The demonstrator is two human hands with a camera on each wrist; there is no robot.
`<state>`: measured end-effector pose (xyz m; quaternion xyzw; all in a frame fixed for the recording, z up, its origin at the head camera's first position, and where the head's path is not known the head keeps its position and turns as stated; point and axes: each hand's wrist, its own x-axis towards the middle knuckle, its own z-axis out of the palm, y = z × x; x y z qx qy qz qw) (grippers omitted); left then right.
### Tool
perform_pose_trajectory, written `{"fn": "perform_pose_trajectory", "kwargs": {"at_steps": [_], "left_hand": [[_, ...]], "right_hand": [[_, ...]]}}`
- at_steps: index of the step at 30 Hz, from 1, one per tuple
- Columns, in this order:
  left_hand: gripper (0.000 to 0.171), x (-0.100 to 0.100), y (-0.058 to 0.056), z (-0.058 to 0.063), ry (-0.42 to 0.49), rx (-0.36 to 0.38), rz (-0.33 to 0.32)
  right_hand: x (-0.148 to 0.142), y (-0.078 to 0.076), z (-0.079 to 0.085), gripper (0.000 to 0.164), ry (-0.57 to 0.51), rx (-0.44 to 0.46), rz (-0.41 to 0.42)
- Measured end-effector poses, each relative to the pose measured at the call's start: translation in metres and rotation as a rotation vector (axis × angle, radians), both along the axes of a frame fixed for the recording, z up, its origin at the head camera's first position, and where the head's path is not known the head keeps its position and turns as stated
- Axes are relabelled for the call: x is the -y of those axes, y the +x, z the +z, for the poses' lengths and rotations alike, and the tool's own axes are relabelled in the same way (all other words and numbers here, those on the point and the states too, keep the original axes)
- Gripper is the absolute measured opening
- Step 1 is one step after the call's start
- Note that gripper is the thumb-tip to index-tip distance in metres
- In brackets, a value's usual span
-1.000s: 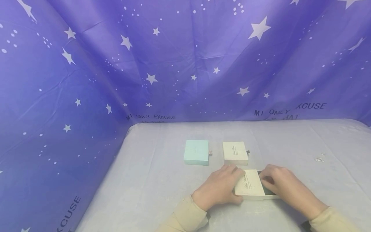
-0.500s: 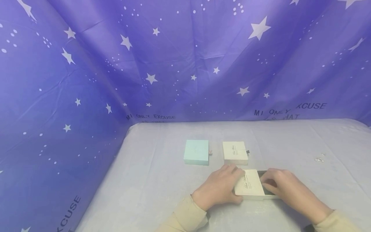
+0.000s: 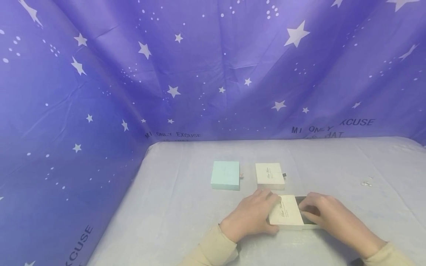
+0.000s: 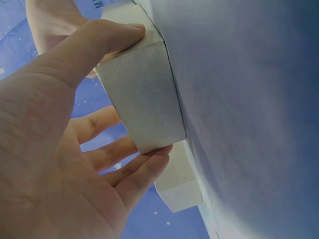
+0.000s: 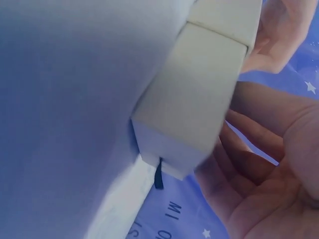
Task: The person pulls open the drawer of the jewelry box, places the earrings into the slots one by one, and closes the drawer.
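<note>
A cream slide-out box point(image 3: 288, 212) with dark lettering lies near the front of the table, its drawer point(image 3: 312, 227) pulled out to the right. My left hand point(image 3: 251, 214) grips the sleeve's left end, thumb on the near side and fingers round the far side and end. Over the drawer, my right hand point(image 3: 331, 220) reaches in with bent fingers, thumb and forefinger close together. Its fingertips are hidden behind the drawer wall in the right wrist view, and I cannot tell whether they pinch anything. A black ribbon tab point(image 5: 158, 177) hangs from the drawer's end.
Behind the hands sit a mint-green box point(image 3: 225, 175) with a pinkish tab and a second cream box point(image 3: 270, 176) with a dark tab. Small shiny pieces point(image 3: 367, 183) lie at the right on the pale cloth point(image 3: 173, 221). A purple star-print curtain point(image 3: 213, 66) rises behind.
My right hand has shifted slightly right within the open drawer, and the drawer's inside looks greyer than the dark green seen earlier. My left hand has kept its grip on the box.
</note>
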<state>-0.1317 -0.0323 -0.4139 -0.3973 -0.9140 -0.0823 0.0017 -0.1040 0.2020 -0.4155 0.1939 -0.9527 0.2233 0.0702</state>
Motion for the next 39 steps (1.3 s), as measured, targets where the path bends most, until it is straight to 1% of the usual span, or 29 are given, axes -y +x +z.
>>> {"fn": "perform_pose_trajectory", "kwargs": {"at_steps": [3, 6, 8, 10, 13, 18, 21, 23, 28, 32, 35, 39], "left_hand": [[0.061, -0.001, 0.0, 0.0, -0.002, -0.006, 0.001], [0.061, -0.001, 0.0, -0.002, -0.001, -0.004, 0.001], [0.061, -0.001, 0.0, -0.002, 0.002, 0.001, 0.0], [0.062, -0.001, 0.001, -0.002, 0.004, 0.007, -0.001], [0.062, 0.0, 0.001, -0.002, 0.009, 0.014, -0.001], [0.062, 0.001, 0.002, -0.001, 0.012, 0.008, -0.003], [0.062, 0.0, 0.001, -0.001, 0.018, 0.008, -0.007], [0.063, 0.0, 0.001, -0.001, 0.022, 0.007, -0.009], [0.064, -0.001, 0.001, -0.003, 0.02, -0.002, -0.01], [0.063, -0.001, 0.002, -0.003, 0.016, -0.008, -0.009], [0.063, -0.001, 0.002, -0.002, 0.013, -0.008, -0.007], [0.062, 0.0, 0.002, -0.001, 0.011, -0.006, -0.004]], "right_hand": [[-0.005, 0.0, 0.003, 0.02, -0.021, -0.057, -0.008], [-0.014, 0.0, 0.005, 0.02, -0.077, -0.11, -0.002], [-0.021, -0.001, 0.006, 0.019, -0.112, -0.118, -0.002], [-0.029, -0.001, 0.006, 0.019, -0.136, -0.099, -0.018], [-0.039, -0.001, 0.003, 0.022, -0.141, -0.082, -0.053], [-0.053, -0.001, -0.004, 0.027, -0.093, -0.045, -0.097], [-0.058, 0.0, -0.008, 0.027, -0.07, -0.011, -0.112], [-0.061, 0.001, -0.011, 0.027, -0.075, 0.01, -0.096], [-0.063, 0.0, -0.015, 0.027, -0.119, 0.062, -0.01], [-0.064, -0.001, -0.014, 0.022, -0.12, 0.135, -0.008], [-0.064, -0.002, -0.014, 0.021, -0.116, 0.133, -0.008], [-0.065, -0.004, -0.017, 0.021, -0.128, 0.101, 0.026]]}}
